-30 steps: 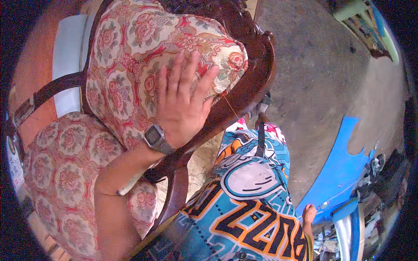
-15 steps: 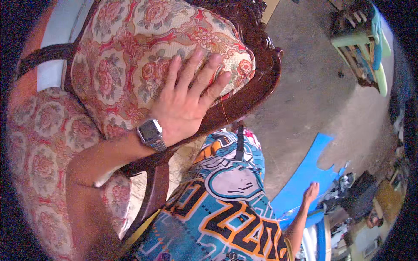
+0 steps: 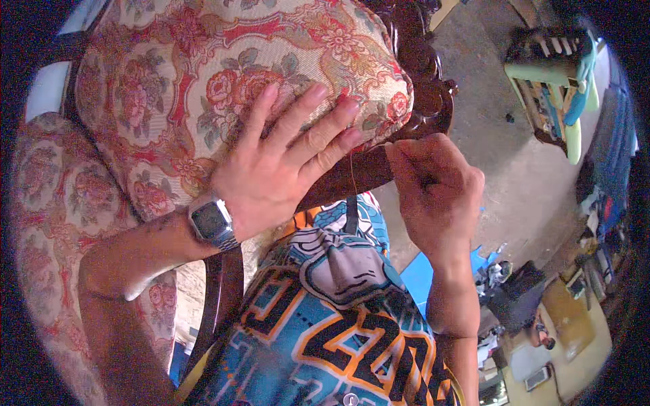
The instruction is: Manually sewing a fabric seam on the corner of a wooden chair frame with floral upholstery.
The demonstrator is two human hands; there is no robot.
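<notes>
My left hand (image 3: 277,159) lies flat with its fingers spread on floral upholstery (image 3: 230,40), a padded part of a carved dark-wood chair frame (image 3: 416,61). A wristwatch is on that wrist. At the padding's edge, close to the wood, my right hand (image 3: 437,193) is closed in a pinch. A thin glint shows at its fingertips, too small to name. Between the two hands a fine orange-brown thread (image 3: 353,172) hangs from the fabric's edge, over the wooden rail.
More floral upholstery (image 3: 57,230) extends along the left. A pale green stool-like piece (image 3: 542,71) with things inside stands on the concrete floor (image 3: 504,183) at the upper right. A blue sheet (image 3: 416,274) lies past my right forearm, with assorted clutter (image 3: 521,291) farther right.
My right hand has come up from the lower right, by the blue sheet, to the upholstery's edge and is now pinched. My left hand stays spread on the fabric. The view has shifted closer.
</notes>
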